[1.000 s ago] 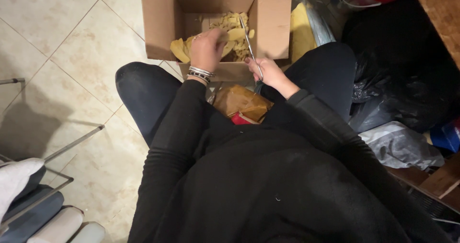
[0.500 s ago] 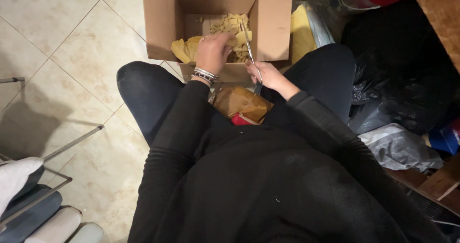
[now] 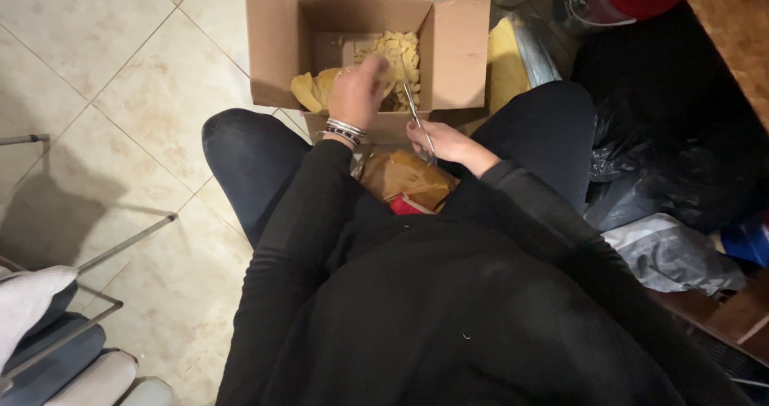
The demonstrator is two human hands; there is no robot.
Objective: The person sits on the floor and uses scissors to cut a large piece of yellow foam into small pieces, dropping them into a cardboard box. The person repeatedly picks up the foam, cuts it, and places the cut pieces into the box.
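Box (image 3: 276, 50) stands open on the floor between the knees, holding a heap of cut yellow pieces (image 3: 396, 58). Left hand (image 3: 356, 94) reaches into it; grip blurred, cannot tell. Right hand (image 3: 444, 142) closed on scissors (image 3: 416, 114). Uncut brown material (image 3: 404, 178) remains on the lap: work judged partway.

We see a floor of large, glossy beige ceramic tiles (image 3: 128, 94) laid on the diagonal, with thin dark grout lines and soft reflections of indoor light on it. At the lower left stands a thin grey metal frame (image 3: 104, 250) of a piece of furniture casting a shadow on the tiles, with padded blue-grey and white cushions (image 3: 72, 366) beside it. Along the upper right edge runs a brown wooden tabletop (image 3: 737, 38), and the space beneath it lies in deep shadow.
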